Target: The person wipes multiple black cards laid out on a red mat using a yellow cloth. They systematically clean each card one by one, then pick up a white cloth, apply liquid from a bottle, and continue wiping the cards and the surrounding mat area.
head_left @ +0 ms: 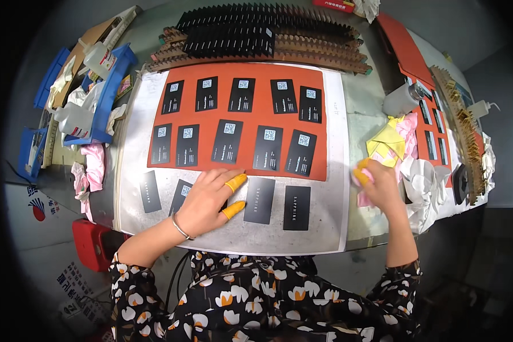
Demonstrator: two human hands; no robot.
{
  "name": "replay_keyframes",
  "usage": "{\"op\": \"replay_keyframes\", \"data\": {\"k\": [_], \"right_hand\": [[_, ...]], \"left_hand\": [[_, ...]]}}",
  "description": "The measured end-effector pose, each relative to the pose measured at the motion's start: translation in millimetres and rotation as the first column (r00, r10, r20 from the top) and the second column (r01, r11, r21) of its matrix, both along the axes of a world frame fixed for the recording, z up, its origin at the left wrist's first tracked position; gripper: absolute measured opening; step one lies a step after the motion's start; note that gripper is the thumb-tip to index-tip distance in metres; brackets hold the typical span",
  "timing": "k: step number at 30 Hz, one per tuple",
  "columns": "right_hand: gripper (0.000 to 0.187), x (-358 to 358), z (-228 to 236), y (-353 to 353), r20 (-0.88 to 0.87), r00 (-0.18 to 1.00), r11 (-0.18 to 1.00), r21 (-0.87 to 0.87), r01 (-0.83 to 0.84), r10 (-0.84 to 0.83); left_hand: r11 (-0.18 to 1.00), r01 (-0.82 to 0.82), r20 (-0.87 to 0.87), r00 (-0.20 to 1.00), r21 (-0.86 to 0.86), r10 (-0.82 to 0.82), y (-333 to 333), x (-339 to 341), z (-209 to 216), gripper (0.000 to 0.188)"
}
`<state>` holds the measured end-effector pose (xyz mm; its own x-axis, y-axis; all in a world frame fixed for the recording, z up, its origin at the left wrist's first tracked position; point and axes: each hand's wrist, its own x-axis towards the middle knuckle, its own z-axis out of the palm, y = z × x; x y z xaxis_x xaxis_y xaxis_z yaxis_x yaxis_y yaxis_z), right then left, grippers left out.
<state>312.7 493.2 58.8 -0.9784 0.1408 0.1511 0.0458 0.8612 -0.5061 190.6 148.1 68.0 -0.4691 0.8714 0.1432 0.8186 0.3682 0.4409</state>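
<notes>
At left, white plastic bottles (76, 121) stand by a blue tray (121, 61). On the tabletop (359, 97), the left hand (208, 196) rests over a row of black business cards (151, 192), thumb and forefinger apart. Above, an orange mat (262, 94) bears ten more in two rows. Rightward, the right hand (377, 181) has its grip clamped on a pink cloth (363, 198), just below a yellow cloth (385, 142).
</notes>
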Motion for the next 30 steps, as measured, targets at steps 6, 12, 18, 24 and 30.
{"op": "replay_keyframes", "data": {"k": [6, 12, 18, 24, 30], "right_hand": [[0.011, -55.8, -9.4, -48.3, -0.055, 0.966, 0.967, 0.036, -0.25, 0.252], [0.014, -75.8, -27.8, -66.9, 0.026, 0.973, 0.964, 0.137, -0.229, 0.227], [0.009, -77.8, -28.6, -67.7, 0.015, 0.971, 0.965, 0.103, -0.241, 0.241], [0.009, -67.0, -15.7, -66.8, 0.048, 0.936, 0.928, 0.123, -0.353, 0.349], [0.009, -35.2, 34.4, -6.2, -0.028, 0.988, 0.949, -0.285, 0.137, -0.151]], "left_hand": [[0.993, 0.121, 0.025, 0.992, -0.001, -0.121, 37.4, 14.8, -9.8, 0.052], [0.983, 0.168, -0.039, 0.984, -0.072, -0.171, 63.2, 16.5, -17.6, 0.054], [0.98, 0.164, -0.07, 0.982, -0.112, -0.173, 62.8, 19.6, -14.5, 0.056], [0.976, 0.181, -0.035, 0.982, -0.118, -0.186, 62.5, 17.0, -13.4, 0.06], [0.981, 0.183, 0.041, 0.983, -0.062, -0.18, 53.4, 15.9, -13.4, 0.061]]}}
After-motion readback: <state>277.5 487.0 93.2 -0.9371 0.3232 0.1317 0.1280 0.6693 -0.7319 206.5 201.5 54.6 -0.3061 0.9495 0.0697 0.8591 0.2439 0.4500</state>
